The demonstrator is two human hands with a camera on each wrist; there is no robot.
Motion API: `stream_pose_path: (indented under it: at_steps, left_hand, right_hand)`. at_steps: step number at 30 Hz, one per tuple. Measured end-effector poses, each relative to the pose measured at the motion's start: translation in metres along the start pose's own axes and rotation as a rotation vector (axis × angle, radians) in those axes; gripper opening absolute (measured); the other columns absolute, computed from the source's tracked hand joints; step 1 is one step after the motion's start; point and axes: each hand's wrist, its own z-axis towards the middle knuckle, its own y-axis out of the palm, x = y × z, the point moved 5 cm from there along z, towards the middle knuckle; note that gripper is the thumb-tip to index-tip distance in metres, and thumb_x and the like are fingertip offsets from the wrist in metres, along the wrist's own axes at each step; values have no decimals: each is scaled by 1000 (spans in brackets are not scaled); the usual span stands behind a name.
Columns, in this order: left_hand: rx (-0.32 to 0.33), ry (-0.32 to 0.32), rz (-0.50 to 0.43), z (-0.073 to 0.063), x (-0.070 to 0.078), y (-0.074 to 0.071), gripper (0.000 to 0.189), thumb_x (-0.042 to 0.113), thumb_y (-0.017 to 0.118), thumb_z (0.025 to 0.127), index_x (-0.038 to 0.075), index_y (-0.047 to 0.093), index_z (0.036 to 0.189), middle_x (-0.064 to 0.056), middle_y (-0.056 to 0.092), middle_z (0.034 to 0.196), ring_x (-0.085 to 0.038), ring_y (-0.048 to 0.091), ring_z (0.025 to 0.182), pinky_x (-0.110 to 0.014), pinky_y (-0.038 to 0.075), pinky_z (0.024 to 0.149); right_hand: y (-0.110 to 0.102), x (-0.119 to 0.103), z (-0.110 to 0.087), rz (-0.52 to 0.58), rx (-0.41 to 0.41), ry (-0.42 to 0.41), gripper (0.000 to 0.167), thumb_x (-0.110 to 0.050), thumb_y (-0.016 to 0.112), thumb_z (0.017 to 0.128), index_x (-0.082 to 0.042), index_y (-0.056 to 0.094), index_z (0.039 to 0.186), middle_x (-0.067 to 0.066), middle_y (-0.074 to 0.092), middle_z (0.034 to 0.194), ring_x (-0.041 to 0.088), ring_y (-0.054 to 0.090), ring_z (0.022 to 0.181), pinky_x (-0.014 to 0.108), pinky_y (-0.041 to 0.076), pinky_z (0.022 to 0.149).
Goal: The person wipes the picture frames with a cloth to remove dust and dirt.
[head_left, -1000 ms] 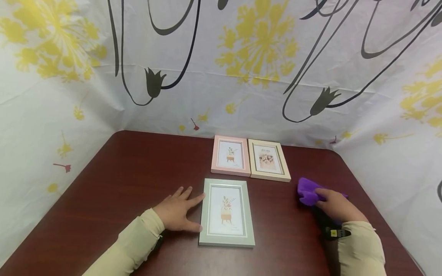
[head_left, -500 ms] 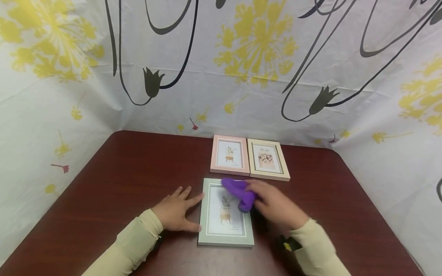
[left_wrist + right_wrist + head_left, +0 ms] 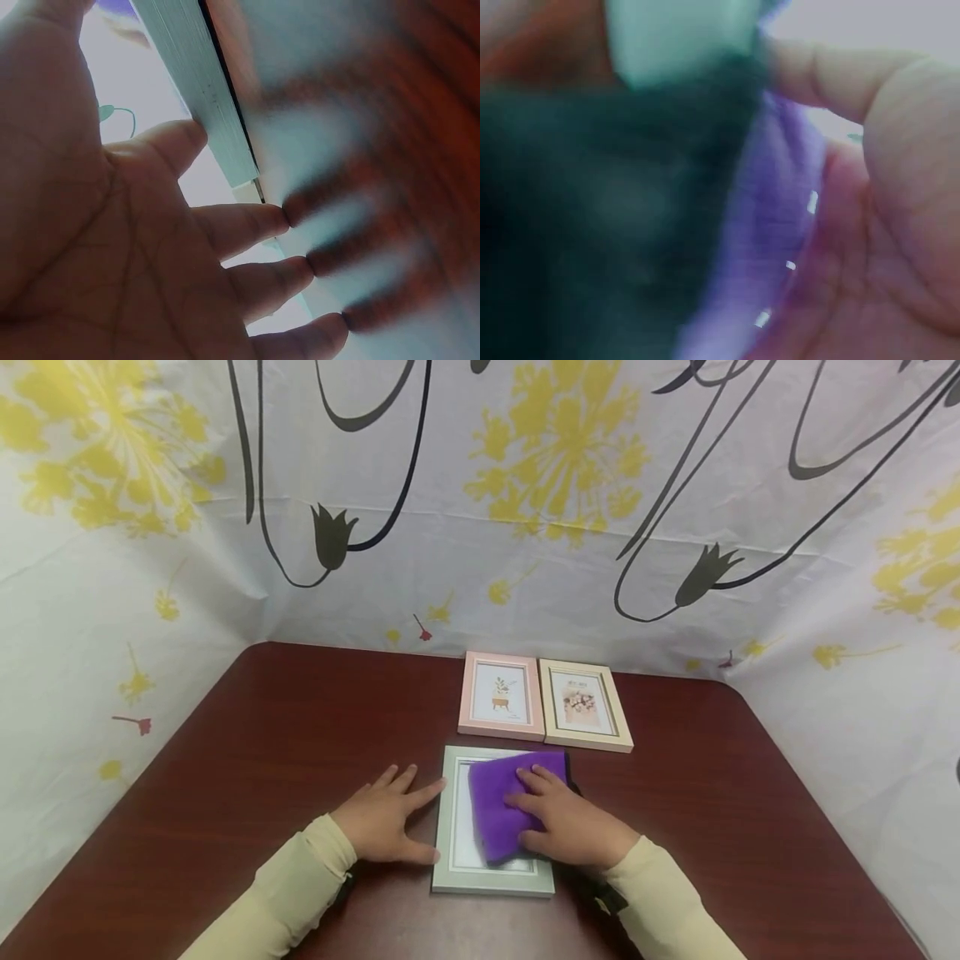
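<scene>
A pale green picture frame [image 3: 491, 882] lies flat on the dark red table. My left hand [image 3: 382, 825] rests beside it with fingers spread, thumb and index fingertip against its left edge; the left wrist view shows that frame's side [image 3: 206, 90] close to the thumb. Over much of the frame's glass lies a purple cloth [image 3: 491, 814], which hides most of the picture. My right hand [image 3: 573, 827] presses on the cloth from the right, fingers spread out over it. In the right wrist view the cloth [image 3: 769, 202] is blurred, with a dark part in front.
Behind the green frame lie a pink picture frame [image 3: 501, 695] and a cream picture frame [image 3: 585, 705], side by side near the table's back edge. A white curtain [image 3: 420, 577] with yellow and grey flower prints hangs around the table [image 3: 300, 718].
My right hand has brought the crumpled purple cloth leftward from the table's right side onto the green frame, where it now lies spread out. My left hand has stayed in place.
</scene>
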Motion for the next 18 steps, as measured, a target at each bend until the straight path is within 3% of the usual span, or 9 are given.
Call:
stream_pose_path:
  at_steps: [4, 7, 10, 15, 18]
  left_hand:
    - [-1, 6, 0, 0, 0, 0, 97, 64, 76, 73, 29, 36, 155, -28, 27, 156, -53, 20, 143, -70, 30, 104]
    - [1, 7, -3, -1, 0, -1, 97, 63, 76, 73, 28, 36, 155, -28, 27, 156, -53, 20, 142, -71, 30, 104]
    - [6, 5, -4, 0, 0, -2, 97, 62, 77, 73, 28, 37, 155, -29, 27, 156, -54, 20, 142, -72, 30, 103]
    - [7, 2, 1, 1, 2, -1, 97, 60, 78, 72, 27, 38, 155, -29, 28, 155, -54, 21, 141, -72, 31, 103]
    - [5, -4, -2, 1, 4, -1, 97, 60, 78, 72, 28, 39, 154, -29, 29, 155, -54, 22, 141, -71, 31, 103]
  right_hand:
    - [-6, -14, -9, -7, -54, -104, 34, -23, 71, 84, -11, 71, 116, 17, 53, 137, 36, 42, 132, 49, 39, 107]
    - [-6, -19, -11, -12, -67, -130, 35, -26, 74, 82, -13, 72, 114, 13, 55, 132, 32, 45, 127, 46, 41, 105]
    - [-3, -12, -6, -33, -37, -86, 42, -30, 74, 84, -10, 69, 121, 18, 53, 140, 39, 40, 134, 51, 38, 108]
    - [1, 16, 5, -35, 36, 67, 59, -40, 69, 90, -9, 58, 139, 21, 36, 155, 49, 24, 143, 57, 28, 113]
    - [3, 25, 6, -9, 33, 116, 64, -43, 66, 93, -10, 51, 146, 22, 26, 159, 52, 19, 143, 60, 26, 113]
